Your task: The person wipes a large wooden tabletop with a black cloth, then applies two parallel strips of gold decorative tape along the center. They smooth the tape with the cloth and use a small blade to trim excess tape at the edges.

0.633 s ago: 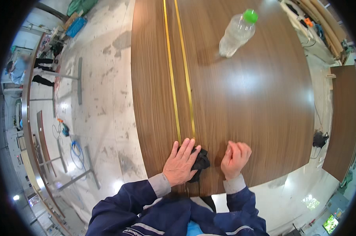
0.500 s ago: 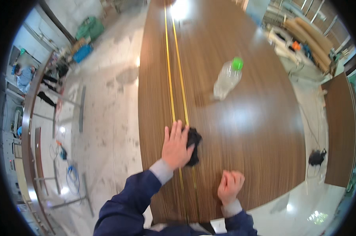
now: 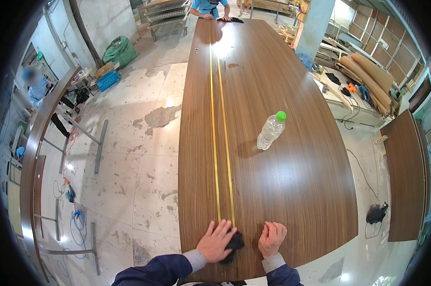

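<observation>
Cloth (image 3: 234,244), black and crumpled, lies on the brown panel (image 3: 292,200) under the thumb side of our left hand (image 3: 215,242). We have that hand spread wide and flat, its fingertips pointing forward over the two gold strips (image 3: 214,133), which run on ahead of it along the panel. Our right hand (image 3: 272,239) is a little to the right of the cloth, its fingers curled in narrow; we cannot tell whether anything sits inside them. Well ahead of the right hand we see a clear, green-capped bottle (image 3: 269,135) standing on the panel. Far ahead of both our hands, at the other end, a person (image 3: 208,7) in blue has one hand on a second cloth (image 3: 237,20), also black. Off to the left of our left hand, a blue hose (image 3: 77,224) lies looped on the floor (image 3: 158,178); off to the right of our right hand is a black bundle (image 3: 376,213).
</observation>
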The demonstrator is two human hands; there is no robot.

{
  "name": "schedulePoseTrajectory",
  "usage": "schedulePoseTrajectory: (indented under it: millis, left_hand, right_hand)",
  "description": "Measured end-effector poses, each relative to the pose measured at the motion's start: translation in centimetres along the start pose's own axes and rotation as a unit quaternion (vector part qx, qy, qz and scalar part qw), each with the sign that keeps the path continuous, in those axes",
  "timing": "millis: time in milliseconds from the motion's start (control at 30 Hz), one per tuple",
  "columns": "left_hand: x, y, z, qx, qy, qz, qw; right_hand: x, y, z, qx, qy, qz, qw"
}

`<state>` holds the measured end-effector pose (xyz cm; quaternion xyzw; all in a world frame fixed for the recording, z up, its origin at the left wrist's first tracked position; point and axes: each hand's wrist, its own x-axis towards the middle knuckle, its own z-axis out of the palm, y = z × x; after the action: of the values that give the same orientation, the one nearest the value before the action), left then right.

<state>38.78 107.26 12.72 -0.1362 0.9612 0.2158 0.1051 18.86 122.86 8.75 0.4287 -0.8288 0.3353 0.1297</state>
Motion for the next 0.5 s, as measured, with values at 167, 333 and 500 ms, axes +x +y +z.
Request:
schedulePoseTrajectory:
  millis: [167,333,500]
  left_hand:
    - [10.9,-9.0,-4.3,0.054,0.172,-0.094,0.979]
    - [24.5,-19.6,-11.5,0.038,0.254,-0.125,0.958]
    - [28.4,-23.6,-14.1,0.016,0.266,-0.105,0.958]
  right_hand:
    - [0.2,-0.1,0.1,-0.014,0.000,0.016,1.000]
    - [0.2,-0.3,0.5,-0.061,0.026,0.020,0.998]
    - [0.0,-0.7,0.9,-0.145,0.060,0.039,0.987]
